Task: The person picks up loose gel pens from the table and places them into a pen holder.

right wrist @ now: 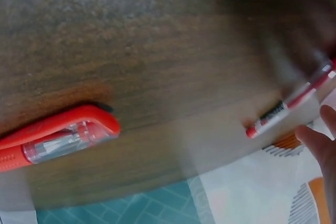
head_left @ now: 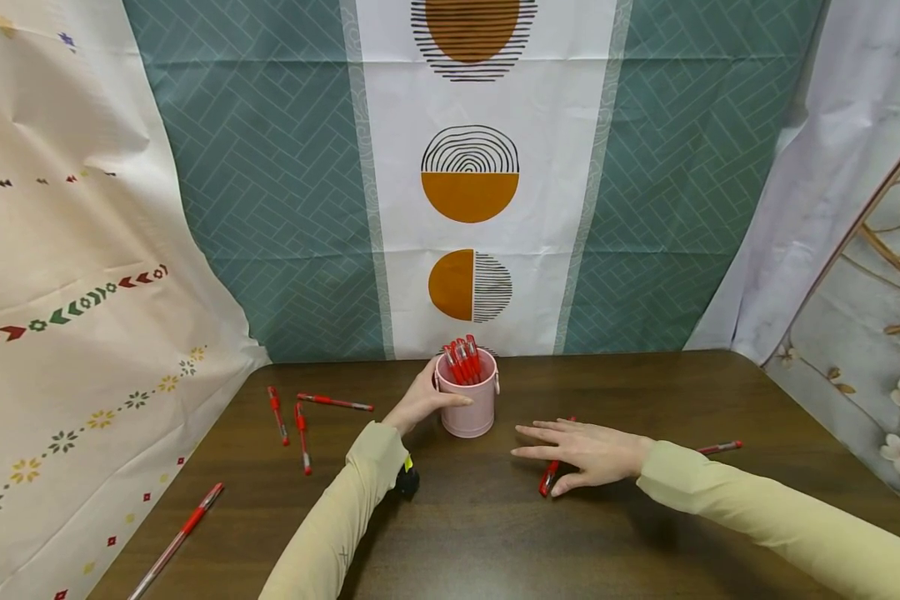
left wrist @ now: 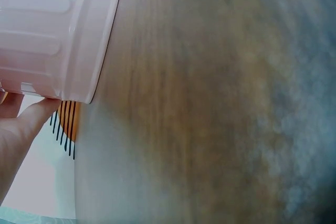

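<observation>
In the head view my left hand (head_left: 422, 398) grips the side of a pink bucket-shaped pen holder (head_left: 471, 418). Several red pens (head_left: 462, 363) stand in it, leaning left. The left wrist view shows the holder's ribbed wall (left wrist: 31, 19) with the thumb of that hand against it. To the right of the holder, my right hand (head_left: 591, 450) is spread over the table, fingers extended. A red pen (head_left: 546, 483) lies beneath it, partly covered by the hand. Whether the fingers touch this pen I cannot tell. The right wrist view shows it as a red-and-clear pen (right wrist: 294, 100) close to the fingertips.
Three red pens lie left of the holder, one of them a flat-lying pen (head_left: 335, 402). A longer-looking pen (head_left: 176, 540) is at the near left edge. Another pen (head_left: 720, 448) lies beyond my right forearm. Patterned cloth (head_left: 270, 167) hangs behind the brown table (head_left: 457, 533).
</observation>
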Demonstrator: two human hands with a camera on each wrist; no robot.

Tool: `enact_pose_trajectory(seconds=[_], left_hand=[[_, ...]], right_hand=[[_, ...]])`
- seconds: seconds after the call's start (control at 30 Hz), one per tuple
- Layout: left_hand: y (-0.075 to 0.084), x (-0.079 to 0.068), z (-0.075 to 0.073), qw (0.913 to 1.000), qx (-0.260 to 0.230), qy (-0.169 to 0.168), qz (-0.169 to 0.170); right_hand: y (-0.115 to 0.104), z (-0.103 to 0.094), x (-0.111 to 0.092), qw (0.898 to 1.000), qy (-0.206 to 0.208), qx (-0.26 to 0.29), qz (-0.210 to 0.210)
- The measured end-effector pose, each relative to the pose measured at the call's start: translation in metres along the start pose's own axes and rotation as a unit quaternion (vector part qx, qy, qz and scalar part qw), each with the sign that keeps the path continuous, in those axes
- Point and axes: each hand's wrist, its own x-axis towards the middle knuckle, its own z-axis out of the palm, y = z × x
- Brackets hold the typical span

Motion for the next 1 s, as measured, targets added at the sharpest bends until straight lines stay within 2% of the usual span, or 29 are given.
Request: enact_pose_trajectory(seconds=[0.27,0.47,0.7,0.87,1.0], left_hand=[[0.0005,0.0004,0.0003,0.9999,0.000,-0.001,-0.012],[0.0010,-0.0004,0.0001,0.9999,0.001,0.001,-0.011],[-0.0003,-0.0001,0.0002,0.9999,0.001,0.002,-0.011],[-0.0022,0.0007,0.0001,1.0000,-0.001,0.000,-0.003],[-0.0029,0.0011,0.0000,1.0000,-0.001,0.001,-0.004]], right_hand=[[0.0019,0.0077,0.0010,1.000,-0.002,-0.024,-0.018],[0.0029,0.0104,0.0025,0.995,0.012,-0.085,-0.046],[0.0012,0.0059,0.0054,0.977,-0.002,-0.192,-0.094],[-0.0015,0.0026,0.0070,0.966,-0.018,-0.231,-0.112],[-0.0037,0.0029,0.0090,0.952,-0.011,-0.278,-0.128]])
